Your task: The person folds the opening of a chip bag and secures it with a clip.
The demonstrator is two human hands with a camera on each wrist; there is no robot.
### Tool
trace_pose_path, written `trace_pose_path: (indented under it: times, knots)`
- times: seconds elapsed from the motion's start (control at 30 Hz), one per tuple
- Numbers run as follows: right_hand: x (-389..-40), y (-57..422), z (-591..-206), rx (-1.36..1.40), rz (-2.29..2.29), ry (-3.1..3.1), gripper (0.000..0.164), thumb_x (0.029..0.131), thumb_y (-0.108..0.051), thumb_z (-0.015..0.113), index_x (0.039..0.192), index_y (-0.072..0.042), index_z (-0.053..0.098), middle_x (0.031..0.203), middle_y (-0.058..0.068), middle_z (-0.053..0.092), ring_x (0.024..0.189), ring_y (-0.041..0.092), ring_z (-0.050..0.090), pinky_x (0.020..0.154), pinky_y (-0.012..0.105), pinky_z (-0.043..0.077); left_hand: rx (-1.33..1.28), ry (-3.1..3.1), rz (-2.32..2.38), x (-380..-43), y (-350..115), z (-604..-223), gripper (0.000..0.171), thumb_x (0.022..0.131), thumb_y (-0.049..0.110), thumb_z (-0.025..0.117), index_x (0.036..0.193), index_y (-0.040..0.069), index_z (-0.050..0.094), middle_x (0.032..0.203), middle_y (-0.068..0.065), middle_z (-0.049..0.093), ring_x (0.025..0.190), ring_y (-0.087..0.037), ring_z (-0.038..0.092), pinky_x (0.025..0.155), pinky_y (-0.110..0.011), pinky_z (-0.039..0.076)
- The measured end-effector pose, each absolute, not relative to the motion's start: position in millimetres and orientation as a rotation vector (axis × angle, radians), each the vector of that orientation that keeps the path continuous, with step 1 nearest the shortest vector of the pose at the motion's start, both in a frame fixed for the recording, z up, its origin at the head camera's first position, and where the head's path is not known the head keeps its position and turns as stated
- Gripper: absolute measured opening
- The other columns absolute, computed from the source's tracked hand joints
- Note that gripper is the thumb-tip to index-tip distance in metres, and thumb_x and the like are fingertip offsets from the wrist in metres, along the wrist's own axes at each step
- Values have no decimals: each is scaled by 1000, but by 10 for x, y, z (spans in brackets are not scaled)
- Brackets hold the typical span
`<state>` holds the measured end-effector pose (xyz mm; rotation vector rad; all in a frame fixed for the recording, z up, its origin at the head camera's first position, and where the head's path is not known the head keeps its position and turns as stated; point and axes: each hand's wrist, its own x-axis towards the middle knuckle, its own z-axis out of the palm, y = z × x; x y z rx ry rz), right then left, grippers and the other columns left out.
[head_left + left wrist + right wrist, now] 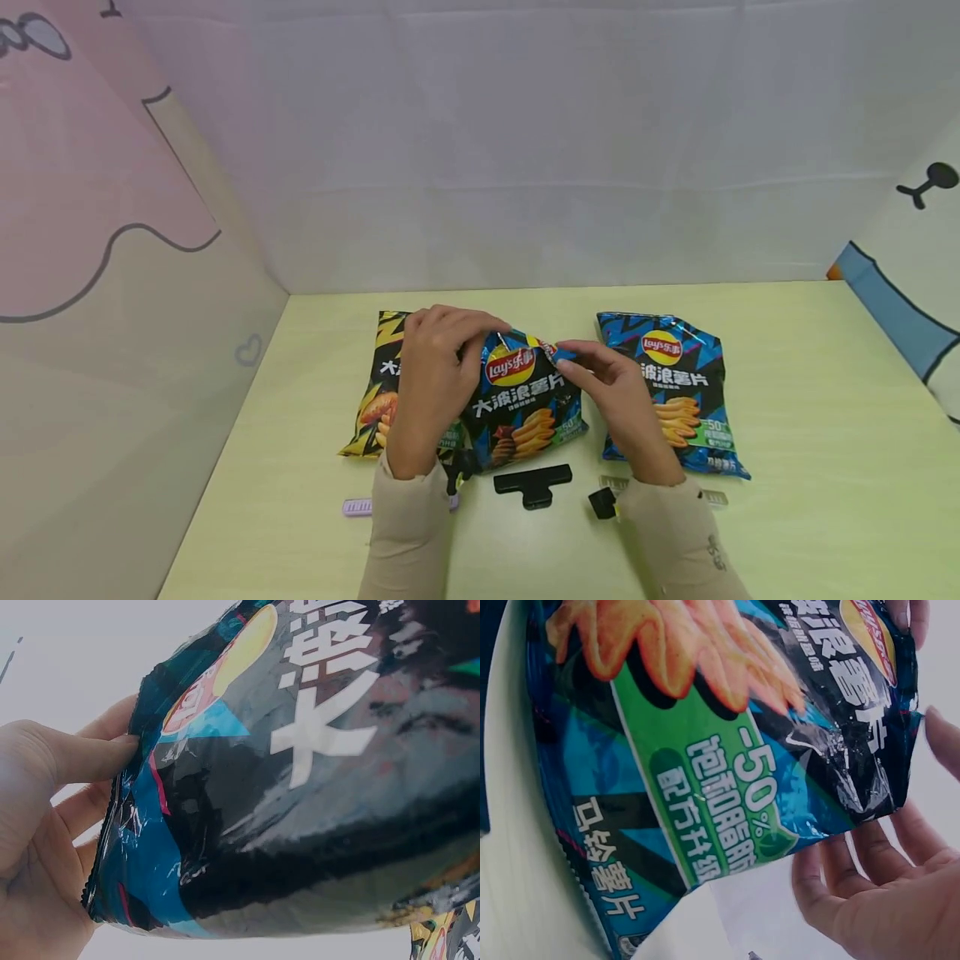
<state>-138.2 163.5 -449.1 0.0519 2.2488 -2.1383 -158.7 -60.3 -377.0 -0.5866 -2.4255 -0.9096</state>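
Between both hands stands a blue and black potato chip bag [517, 417], its front towards me and its top edge creased, with a bit folded over near the right corner. My left hand [438, 358] pinches the upper left edge; in the left wrist view the thumb [97, 757] lies on the front, other fingers behind. At the upper right corner, my right hand [618, 392] pinches the folded part between thumb and forefinger. The right wrist view shows its other fingers [862, 859] behind the bag. A black bag clip [534, 483] lies just below the bag.
A yellow and black chip bag [375, 408] lies at the left, partly covered by my left arm. Another blue chip bag [697, 400] lies at the right. A purple strip clip [357, 507] and a pale one [716, 498] lie partly under my forearms. A white cloth wall [525, 167] rises behind.
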Motion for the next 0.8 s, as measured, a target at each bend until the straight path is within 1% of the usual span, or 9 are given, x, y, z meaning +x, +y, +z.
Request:
trace_pose_path:
  times: [0.17,0.23,0.37,0.43,0.53,0.63,0.7,0.8]
  knots:
    - [-1383,1636,-4515,61,-2100,2262,36,99,-26,66,125,-2,65,111,-14,65,104,10,61,91,17,53,-607,-2411,-917,-1583,-591,-3768,14,96,13,68,99,19,80,103,-1,79,102,-23,66,103,-50,42]
    - [-1384,1637,-4519,54,-2126,2250,33,99,-24,66,123,-2,66,109,-14,65,101,10,62,89,18,54,-615,-2403,-900,-1571,-583,-3763,14,96,13,68,98,19,80,101,-1,80,104,-24,65,105,-53,39]
    - [-1375,1637,-4517,25,-2168,2239,28,98,-20,66,119,-1,68,105,-14,67,97,8,64,87,19,56,-586,-2378,-863,-1514,-563,-3744,19,97,10,63,101,19,79,94,-2,80,116,-25,62,113,-62,23]
    - [-1373,1634,-4515,16,-2186,2235,28,98,-18,67,118,0,69,104,-14,68,95,8,64,86,19,56,-552,-2374,-858,-1480,-550,-3735,21,97,11,61,107,19,78,97,-2,80,123,-27,60,115,-66,15]
    - [-1372,1631,-4512,4,-2201,2232,27,98,-18,67,118,0,70,103,-15,69,95,8,64,86,19,56,-503,-2398,-860,-1447,-525,-3732,23,98,21,63,119,19,74,104,-3,79,127,-28,58,116,-67,11]
    - [-1372,1631,-4512,10,-2224,2213,26,97,-16,67,117,0,71,102,-15,70,95,9,64,86,20,57,-452,-2464,-839,-1433,-495,-3738,34,96,35,68,126,20,69,111,-3,78,129,-28,54,116,-67,9]
    - [-1371,1633,-4507,14,-2234,2200,25,97,-15,67,117,-1,71,102,-15,70,95,9,64,86,20,57,-417,-2508,-810,-1434,-480,-3742,37,94,39,70,127,21,69,112,-3,77,131,-28,53,117,-68,7]
    - [-1371,1638,-4496,24,-2243,2187,24,97,-14,67,116,-1,72,102,-15,71,94,9,64,85,20,57,-374,-2546,-777,-1440,-465,-3738,37,92,41,73,124,22,71,113,-3,77,132,-29,53,117,-70,3]
